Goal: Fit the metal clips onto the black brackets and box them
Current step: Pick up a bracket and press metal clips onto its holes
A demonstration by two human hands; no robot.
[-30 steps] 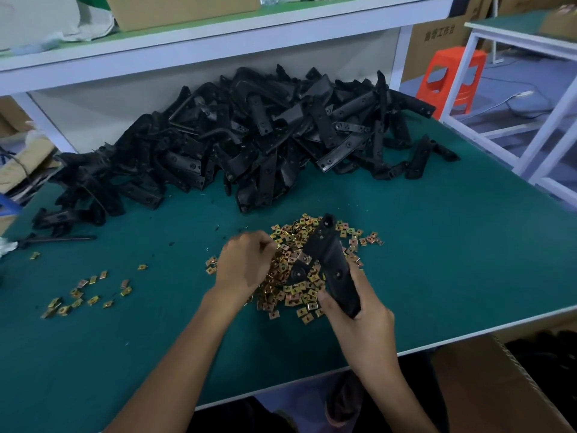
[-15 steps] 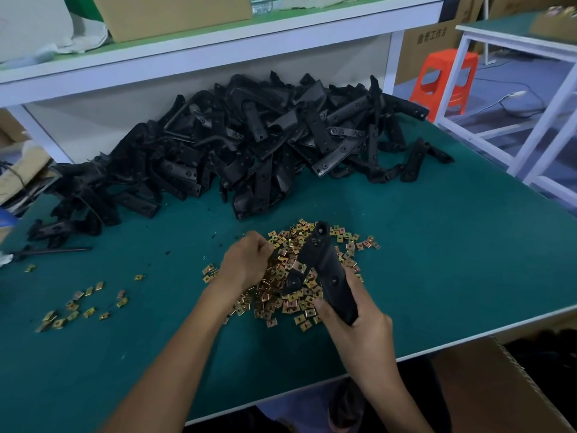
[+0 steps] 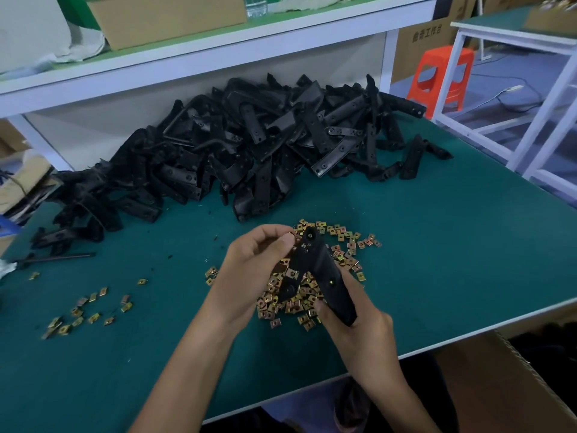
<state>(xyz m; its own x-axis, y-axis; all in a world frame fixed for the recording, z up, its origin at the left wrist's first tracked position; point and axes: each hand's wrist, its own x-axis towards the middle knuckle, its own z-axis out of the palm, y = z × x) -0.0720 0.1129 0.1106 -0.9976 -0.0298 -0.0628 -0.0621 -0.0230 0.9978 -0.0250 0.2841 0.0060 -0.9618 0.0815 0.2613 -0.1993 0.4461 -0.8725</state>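
One broad green desk (image 3: 452,260) carries a big heap of black brackets (image 3: 249,145) along its far side and a smaller pile of metal clips (image 3: 343,245) nearer the front. Above the clips a bracket (image 3: 324,276) is held tilted, its lower end wrapped by the right hand (image 3: 359,326). The left hand (image 3: 256,270) curls beside the upper end, fingers (image 3: 281,242) pinching its tip; any clip between them is too small to tell

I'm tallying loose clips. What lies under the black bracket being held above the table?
A heap of gold metal clips on the green table mat shows around the bracket gripped by the right hand. Clips directly beneath it are covered, so uncountable.
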